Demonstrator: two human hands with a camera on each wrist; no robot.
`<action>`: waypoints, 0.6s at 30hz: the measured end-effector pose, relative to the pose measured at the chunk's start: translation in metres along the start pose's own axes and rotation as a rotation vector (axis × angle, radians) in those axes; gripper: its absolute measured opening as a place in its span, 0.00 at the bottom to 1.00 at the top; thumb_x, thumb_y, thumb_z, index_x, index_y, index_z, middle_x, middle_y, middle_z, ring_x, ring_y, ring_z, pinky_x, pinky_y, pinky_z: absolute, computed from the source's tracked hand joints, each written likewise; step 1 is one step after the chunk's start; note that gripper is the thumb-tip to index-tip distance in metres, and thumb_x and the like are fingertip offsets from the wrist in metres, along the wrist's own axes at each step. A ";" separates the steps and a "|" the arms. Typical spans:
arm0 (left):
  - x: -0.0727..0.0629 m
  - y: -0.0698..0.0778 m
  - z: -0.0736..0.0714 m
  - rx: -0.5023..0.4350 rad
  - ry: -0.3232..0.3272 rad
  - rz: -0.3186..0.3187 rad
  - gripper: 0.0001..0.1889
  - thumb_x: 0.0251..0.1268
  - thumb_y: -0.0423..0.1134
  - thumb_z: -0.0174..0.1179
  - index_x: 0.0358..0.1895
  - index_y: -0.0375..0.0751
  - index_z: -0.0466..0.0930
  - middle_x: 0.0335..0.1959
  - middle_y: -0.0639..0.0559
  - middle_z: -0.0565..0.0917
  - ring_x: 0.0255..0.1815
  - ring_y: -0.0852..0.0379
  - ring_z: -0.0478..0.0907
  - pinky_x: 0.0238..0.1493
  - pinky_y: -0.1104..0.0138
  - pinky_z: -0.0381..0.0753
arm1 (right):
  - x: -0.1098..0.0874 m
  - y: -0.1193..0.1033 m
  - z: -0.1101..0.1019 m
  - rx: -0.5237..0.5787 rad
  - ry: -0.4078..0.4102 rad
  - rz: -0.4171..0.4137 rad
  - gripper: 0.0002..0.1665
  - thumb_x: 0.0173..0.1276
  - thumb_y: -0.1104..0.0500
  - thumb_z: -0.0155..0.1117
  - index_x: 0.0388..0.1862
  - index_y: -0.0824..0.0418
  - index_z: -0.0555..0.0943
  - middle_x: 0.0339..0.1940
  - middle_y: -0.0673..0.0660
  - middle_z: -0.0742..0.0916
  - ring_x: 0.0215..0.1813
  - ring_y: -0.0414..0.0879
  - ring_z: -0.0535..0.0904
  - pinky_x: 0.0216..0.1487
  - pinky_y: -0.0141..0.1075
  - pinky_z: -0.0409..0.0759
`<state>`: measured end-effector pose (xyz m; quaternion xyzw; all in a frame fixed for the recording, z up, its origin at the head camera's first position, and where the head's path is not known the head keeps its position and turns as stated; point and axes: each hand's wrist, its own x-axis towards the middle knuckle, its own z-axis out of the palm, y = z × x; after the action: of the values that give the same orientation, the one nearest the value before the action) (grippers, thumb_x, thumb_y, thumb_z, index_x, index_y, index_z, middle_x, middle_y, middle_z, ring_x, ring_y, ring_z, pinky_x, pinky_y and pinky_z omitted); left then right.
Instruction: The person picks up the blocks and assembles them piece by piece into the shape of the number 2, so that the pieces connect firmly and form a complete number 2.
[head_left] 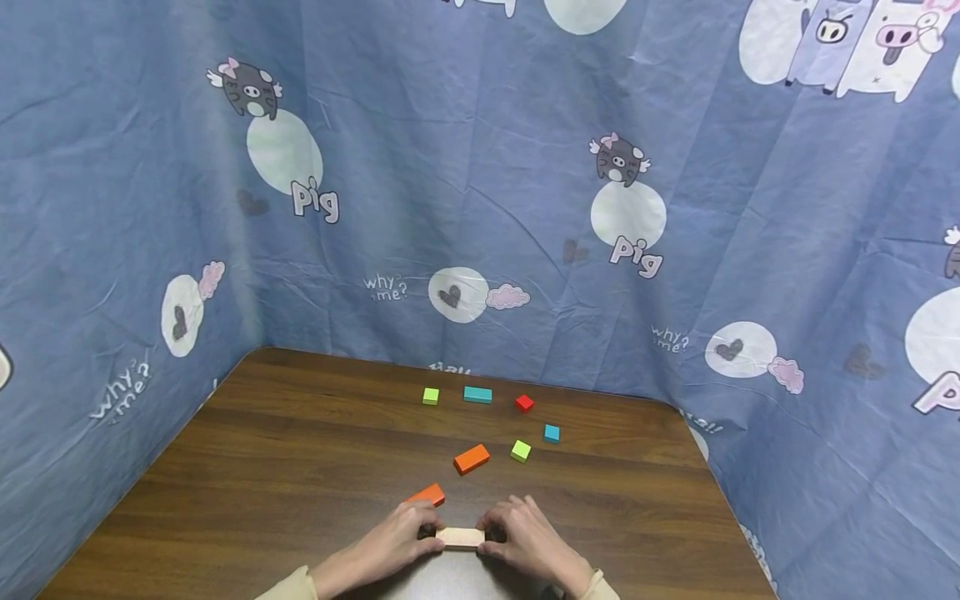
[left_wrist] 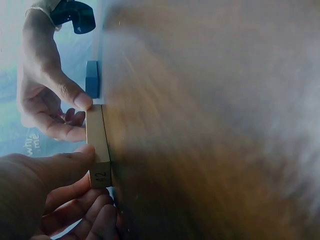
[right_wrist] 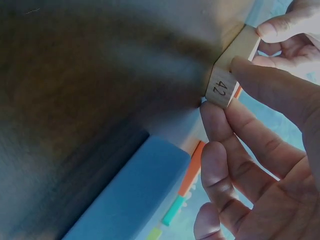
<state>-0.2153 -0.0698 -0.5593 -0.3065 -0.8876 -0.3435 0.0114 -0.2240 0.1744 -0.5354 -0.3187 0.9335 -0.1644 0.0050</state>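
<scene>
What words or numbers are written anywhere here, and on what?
"pig": on the blue cloth, twice in full.
"P": on the blue cloth, cut off by the picture's right edge.
"why? me?": on the blue cloth, repeated.
"42": on the wooden block, at the end each wrist view shows.
Lettering along the table's edges: partly hidden, not surely readable.

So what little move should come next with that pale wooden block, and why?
Perhaps ease the left fingers and right fingers off the pale wooden block: they pinch its opposite ends, and it looks level, seemingly resting on the table.
</scene>
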 end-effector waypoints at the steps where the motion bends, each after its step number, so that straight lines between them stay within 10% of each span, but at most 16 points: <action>1: 0.001 -0.001 0.000 -0.007 -0.001 -0.001 0.09 0.58 0.42 0.67 0.38 0.41 0.85 0.33 0.61 0.78 0.34 0.69 0.72 0.36 0.70 0.74 | 0.000 0.001 0.000 -0.005 0.005 -0.002 0.11 0.56 0.46 0.73 0.36 0.45 0.85 0.31 0.36 0.83 0.34 0.30 0.67 0.36 0.29 0.58; 18: 0.016 -0.010 0.000 -0.037 0.027 0.003 0.06 0.57 0.39 0.68 0.36 0.41 0.85 0.30 0.60 0.78 0.31 0.69 0.70 0.32 0.73 0.71 | 0.012 0.009 -0.002 -0.016 0.019 0.007 0.10 0.55 0.47 0.73 0.36 0.45 0.85 0.32 0.38 0.84 0.34 0.31 0.68 0.36 0.30 0.59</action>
<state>-0.2334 -0.0674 -0.5613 -0.3032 -0.8804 -0.3641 0.0179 -0.2393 0.1747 -0.5351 -0.3139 0.9359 -0.1597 -0.0058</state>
